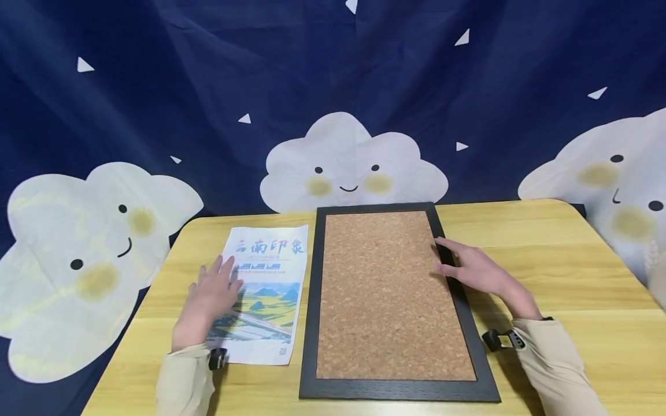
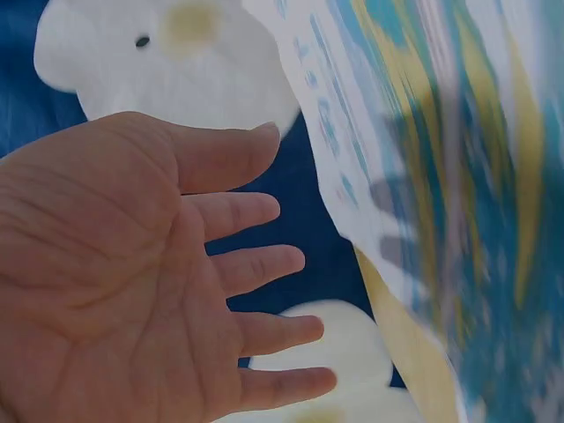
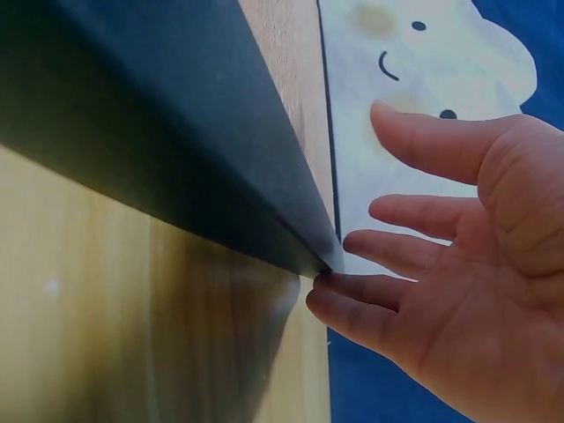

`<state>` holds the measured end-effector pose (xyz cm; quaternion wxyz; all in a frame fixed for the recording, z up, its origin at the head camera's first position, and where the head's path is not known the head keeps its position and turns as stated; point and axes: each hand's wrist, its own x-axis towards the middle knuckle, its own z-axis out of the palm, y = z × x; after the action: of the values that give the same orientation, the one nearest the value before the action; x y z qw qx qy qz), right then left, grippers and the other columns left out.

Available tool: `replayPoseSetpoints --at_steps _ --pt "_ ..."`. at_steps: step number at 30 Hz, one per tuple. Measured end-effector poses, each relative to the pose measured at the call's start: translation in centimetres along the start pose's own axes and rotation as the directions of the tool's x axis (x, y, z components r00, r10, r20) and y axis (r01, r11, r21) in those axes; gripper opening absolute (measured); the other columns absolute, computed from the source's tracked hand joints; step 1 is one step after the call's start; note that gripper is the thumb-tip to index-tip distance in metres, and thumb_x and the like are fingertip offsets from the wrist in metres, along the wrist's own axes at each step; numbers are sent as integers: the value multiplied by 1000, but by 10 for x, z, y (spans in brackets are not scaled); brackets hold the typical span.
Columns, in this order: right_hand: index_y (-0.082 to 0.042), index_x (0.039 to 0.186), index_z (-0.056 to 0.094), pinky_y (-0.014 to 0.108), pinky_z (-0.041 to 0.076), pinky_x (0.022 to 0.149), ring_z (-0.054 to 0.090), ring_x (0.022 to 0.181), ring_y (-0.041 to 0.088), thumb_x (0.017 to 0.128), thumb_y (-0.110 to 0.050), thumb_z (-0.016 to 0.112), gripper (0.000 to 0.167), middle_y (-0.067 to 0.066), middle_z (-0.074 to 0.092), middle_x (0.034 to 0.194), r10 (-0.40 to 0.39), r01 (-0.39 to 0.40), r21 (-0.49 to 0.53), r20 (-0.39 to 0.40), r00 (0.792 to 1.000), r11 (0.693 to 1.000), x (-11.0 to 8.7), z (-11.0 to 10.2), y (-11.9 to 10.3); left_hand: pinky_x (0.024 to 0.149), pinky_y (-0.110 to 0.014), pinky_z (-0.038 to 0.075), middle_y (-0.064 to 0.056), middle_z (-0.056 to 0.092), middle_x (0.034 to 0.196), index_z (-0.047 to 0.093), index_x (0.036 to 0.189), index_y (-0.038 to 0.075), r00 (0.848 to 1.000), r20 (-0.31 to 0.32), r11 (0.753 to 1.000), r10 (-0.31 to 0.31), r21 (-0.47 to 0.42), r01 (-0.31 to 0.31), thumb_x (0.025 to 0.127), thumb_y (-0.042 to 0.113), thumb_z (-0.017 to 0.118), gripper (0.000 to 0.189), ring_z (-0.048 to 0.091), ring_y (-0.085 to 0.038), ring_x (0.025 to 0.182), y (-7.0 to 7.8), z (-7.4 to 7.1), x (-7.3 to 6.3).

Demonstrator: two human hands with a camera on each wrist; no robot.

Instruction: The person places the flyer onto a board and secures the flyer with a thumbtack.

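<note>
A cork board (image 1: pixel 390 300) in a black frame (image 1: pixel 400 390) lies flat on the table, long side pointing away from me. To its left is a printed poster (image 1: pixel 270 346) with large characters at the top and a landscape picture below. My left hand (image 1: pixel 210 292), fingers spread, is over the poster's left side; the left wrist view shows its palm (image 2: pixel 115 273) apart from the sheet. At the frame's right edge is my right hand (image 1: pixel 478 268), thumb over the cork side. Its fingers (image 3: pixel 397 247) look extended near the frame's outer side; whether they touch is unclear.
The wood-grain table (image 1: pixel 572 260) extends to both sides of the board. Behind it hangs a dark blue cloth (image 1: pixel 312 58) printed with smiling clouds and white triangles. The frame's far edge lies close to the table's back edge.
</note>
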<state>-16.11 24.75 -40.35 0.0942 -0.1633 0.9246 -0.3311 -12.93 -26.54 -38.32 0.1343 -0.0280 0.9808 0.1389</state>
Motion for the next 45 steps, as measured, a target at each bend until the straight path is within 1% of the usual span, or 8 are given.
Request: replayPoseSetpoints --at_steps 8,17,25,28,33,37,41,45 --pt "8 157 34 69 29 112 24 147 56 98 -21 73 76 34 27 162 -60 51 92 100 993 994 -2 -1 12 111 -76 22 -45 6 158 15 159 -12 997 72 993 -37 -113 45 106 24 53 75 10 -67 143 -41 -6 -1" --pt "9 158 31 68 29 112 16 150 56 96 -17 74 80 31 15 167 -129 99 173 168 977 980 -8 -9 28 107 -72 34 -48 22 151 21 154 -18 993 100 995 -68 -68 75 103 27 63 81 28 -65 137 -45 1 3" --pt "8 158 31 28 32 113 16 150 54 95 -19 75 82 30 14 168 -128 95 183 182 975 979 -7 -11 31 99 -74 38 -48 21 149 25 154 -16 988 109 991 -109 -59 116 100 25 66 79 28 -67 131 -40 1 4" --pt "10 157 30 35 32 115 15 150 55 94 -18 75 82 31 14 167 -126 91 187 184 975 978 -6 -11 30 95 -73 40 -48 21 146 25 154 -15 986 113 989 -123 -73 131 99 25 68 80 31 -66 126 -39 0 4" --pt "11 157 30 63 29 113 15 150 56 94 -16 76 82 32 14 167 -123 88 185 189 974 979 -5 -10 30 85 -63 46 -48 21 135 22 155 -13 979 121 975 -165 -131 181 98 25 70 83 45 -58 107 -37 1 2" --pt "11 157 30 67 28 111 15 149 56 93 -16 76 83 32 14 166 -119 85 180 188 975 980 -5 -11 29 78 -55 48 -44 26 125 21 153 -13 974 110 961 -196 -176 213 96 23 72 84 51 -50 94 -36 1 2" --pt "10 157 30 67 28 111 15 149 56 93 -17 76 83 32 14 166 -116 81 182 190 975 980 -5 -11 28 75 -49 49 -40 46 116 26 146 -15 975 93 956 -200 -200 215 97 15 69 72 58 -43 89 -35 -1 3" --pt "11 157 31 66 29 112 16 149 56 93 -18 77 83 32 15 166 -112 78 176 191 975 981 -5 -11 27 82 -55 51 -40 56 116 31 144 -19 984 63 962 -169 -208 178 101 14 59 61 62 -43 92 -37 -9 -1"
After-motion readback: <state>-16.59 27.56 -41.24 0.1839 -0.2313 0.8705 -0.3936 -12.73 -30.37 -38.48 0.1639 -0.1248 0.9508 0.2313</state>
